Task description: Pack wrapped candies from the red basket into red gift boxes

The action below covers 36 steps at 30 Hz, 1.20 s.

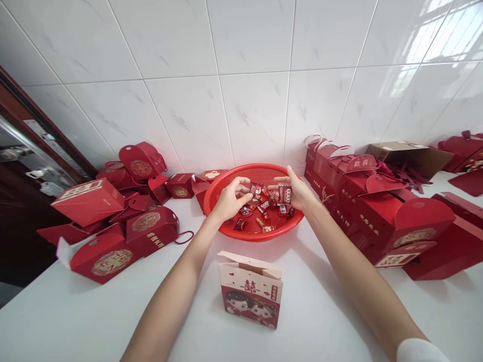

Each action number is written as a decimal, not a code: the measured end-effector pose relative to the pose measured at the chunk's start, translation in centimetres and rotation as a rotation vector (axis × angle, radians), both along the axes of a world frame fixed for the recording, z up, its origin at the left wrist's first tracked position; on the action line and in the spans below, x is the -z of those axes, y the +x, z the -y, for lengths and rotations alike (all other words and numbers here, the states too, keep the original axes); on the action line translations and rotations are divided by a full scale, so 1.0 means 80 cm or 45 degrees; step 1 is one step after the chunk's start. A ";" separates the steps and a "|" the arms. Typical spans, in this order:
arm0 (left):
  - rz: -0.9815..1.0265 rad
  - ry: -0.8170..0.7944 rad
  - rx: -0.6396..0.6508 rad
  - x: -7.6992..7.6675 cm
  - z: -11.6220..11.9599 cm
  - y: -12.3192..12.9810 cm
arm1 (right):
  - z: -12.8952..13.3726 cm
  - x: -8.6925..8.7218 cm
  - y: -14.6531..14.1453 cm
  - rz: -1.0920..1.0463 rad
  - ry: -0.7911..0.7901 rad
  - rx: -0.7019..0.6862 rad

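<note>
In the head view, a red plastic basket (212, 201) with a mesh wall holds several small wrapped candies (264, 206). My left hand (234, 198) is over its left side, thumb and fingers closed around a red-wrapped candy that is partly hidden. Over the right side, my right hand (298, 192) grips another red wrapped candy (286, 194) in its fingers. Just in front of the basket, between my forearms, a small pink and red gift box (251, 296) stands upright. Two cartoon figures are printed on its front, and its top flaps are up.
Red gift boxes (113, 251) are heaped on the left of the white table (75, 317). More red boxes (362, 201) stand in a row at the right, with a brown cardboard box (407, 151) behind. A tiled wall (256, 110) rises at the back.
</note>
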<state>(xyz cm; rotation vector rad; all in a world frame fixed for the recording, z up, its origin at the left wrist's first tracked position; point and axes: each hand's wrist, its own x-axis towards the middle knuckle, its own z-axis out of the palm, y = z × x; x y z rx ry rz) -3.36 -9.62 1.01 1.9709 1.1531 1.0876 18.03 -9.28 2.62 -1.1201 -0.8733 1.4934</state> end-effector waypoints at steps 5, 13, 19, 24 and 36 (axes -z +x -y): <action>0.002 0.010 0.098 -0.004 0.005 0.002 | 0.004 -0.006 -0.012 -0.333 0.002 0.029; -0.253 0.060 0.205 -0.014 0.021 0.017 | 0.025 -0.005 -0.052 -0.278 0.012 0.150; -0.348 -0.076 0.304 -0.019 0.032 0.024 | 0.020 0.010 -0.052 -0.201 0.122 0.215; -0.392 -0.095 0.430 -0.019 0.037 0.030 | 0.019 0.016 -0.053 -0.072 0.262 0.203; -0.137 0.024 0.124 -0.008 0.023 0.025 | 0.022 0.000 -0.025 0.299 0.239 0.032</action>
